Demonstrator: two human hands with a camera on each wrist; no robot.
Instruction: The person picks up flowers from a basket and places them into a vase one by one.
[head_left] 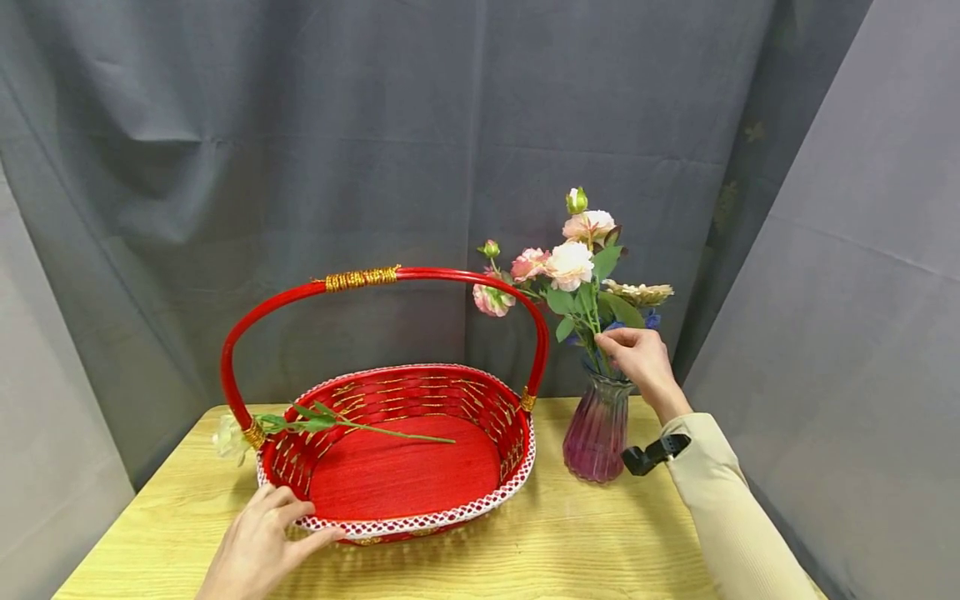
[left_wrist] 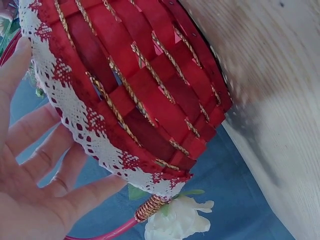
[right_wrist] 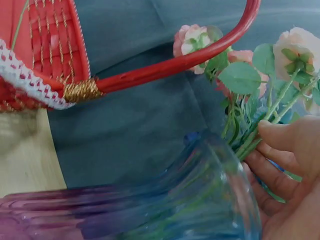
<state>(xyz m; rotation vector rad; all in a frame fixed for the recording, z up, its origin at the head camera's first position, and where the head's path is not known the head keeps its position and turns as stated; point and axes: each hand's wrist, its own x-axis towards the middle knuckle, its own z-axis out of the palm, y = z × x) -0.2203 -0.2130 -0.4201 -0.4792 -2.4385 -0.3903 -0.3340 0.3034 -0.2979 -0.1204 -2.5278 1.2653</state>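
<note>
A red woven basket (head_left: pixel 405 479) with white lace trim (left_wrist: pixel 75 117) and a tall arched handle (head_left: pixel 457 273) stands on the table. My left hand (head_left: pixel 258 537) holds its front-left rim, fingers over the lace and thumb outside. A white artificial flower (left_wrist: pixel 177 217) hangs past the basket's left end, its green stem (head_left: pixel 397 432) lying across the inside. At the right, my right hand (head_left: pixel 641 358) pinches green flower stems (right_wrist: pixel 260 132) between thumb and fingers, just above a purple-blue ribbed glass vase (head_left: pixel 597 429). Pale pink blooms (head_left: pixel 570 265) rise over that hand; lower stem ends are inside the vase.
A beige flower (head_left: pixel 637 293) and blue flowers (head_left: pixel 652 319) show behind my right hand. The pink blooms at left overlap the basket handle's right side. Grey cloth (head_left: pixel 337 167) hangs behind the wooden table (head_left: pixel 525 558).
</note>
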